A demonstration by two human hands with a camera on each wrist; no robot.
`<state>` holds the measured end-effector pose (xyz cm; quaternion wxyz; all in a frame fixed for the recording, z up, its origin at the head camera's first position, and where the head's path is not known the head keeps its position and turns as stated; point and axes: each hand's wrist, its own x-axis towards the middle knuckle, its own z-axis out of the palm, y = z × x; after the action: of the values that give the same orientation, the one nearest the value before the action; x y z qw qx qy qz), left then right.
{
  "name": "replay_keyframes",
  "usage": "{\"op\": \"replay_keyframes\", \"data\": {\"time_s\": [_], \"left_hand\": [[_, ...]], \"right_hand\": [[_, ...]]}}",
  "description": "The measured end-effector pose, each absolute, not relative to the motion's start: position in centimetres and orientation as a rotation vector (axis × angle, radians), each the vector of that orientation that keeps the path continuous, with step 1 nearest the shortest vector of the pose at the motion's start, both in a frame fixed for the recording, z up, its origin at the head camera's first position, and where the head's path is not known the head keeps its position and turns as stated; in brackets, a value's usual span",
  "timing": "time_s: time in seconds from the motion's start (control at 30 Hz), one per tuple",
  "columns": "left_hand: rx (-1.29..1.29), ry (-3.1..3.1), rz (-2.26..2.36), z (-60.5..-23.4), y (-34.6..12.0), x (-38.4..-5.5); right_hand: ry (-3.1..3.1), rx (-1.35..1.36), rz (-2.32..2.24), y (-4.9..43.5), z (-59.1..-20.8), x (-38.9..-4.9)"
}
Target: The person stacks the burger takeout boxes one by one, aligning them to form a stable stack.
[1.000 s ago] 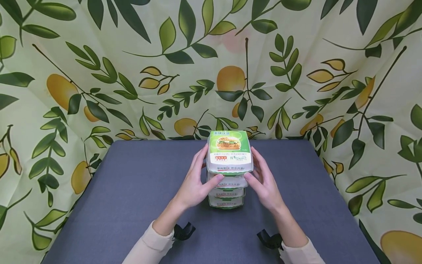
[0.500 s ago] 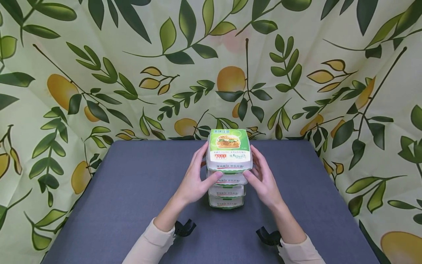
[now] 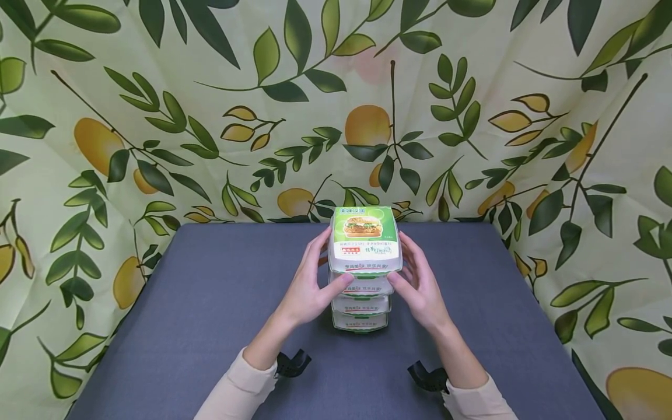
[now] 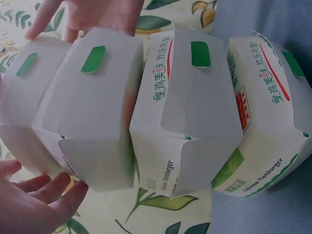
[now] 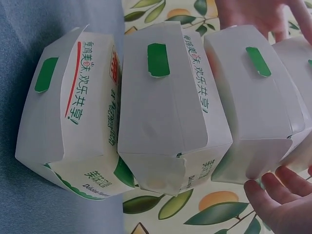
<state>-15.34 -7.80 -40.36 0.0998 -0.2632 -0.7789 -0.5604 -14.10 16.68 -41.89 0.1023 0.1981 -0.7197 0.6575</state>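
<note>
White-and-green hamburger boxes stand in a stack of several on the table. The top box (image 3: 366,240) shows a burger picture and green lid; beneath it is the second box (image 3: 370,285). My left hand (image 3: 311,289) holds the upper boxes from the left, thumb at the front and fingers along the side. Mirroring it, my right hand (image 3: 422,286) holds them from the right. In the left wrist view the fingers (image 4: 61,192) touch a box side. The bottom box (image 5: 73,122) rests on the cloth in the right wrist view. Far-side fingertips are partly hidden.
A dark blue-grey cloth covers the table (image 3: 220,303). Behind and beside it hangs a white curtain (image 3: 315,58) printed with leaves and orange fruit. Black straps (image 3: 294,364) stick out at both wrists, below pale sleeves (image 3: 238,388).
Over the second, both hands and the upper boxes have shifted very slightly up and back. Since half a second ago, the top box has barely moved and the hands stay in place.
</note>
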Motion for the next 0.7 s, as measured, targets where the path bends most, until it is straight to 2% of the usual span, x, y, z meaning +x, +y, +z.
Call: {"op": "replay_keyframes", "data": {"time_s": [0.7], "left_hand": [[-0.816, -2.3, -1.623, -40.27, -8.62, -14.55]], "right_hand": [[-2.063, 0.704, 1.92, 17.44, -42.11, -13.19]]}}
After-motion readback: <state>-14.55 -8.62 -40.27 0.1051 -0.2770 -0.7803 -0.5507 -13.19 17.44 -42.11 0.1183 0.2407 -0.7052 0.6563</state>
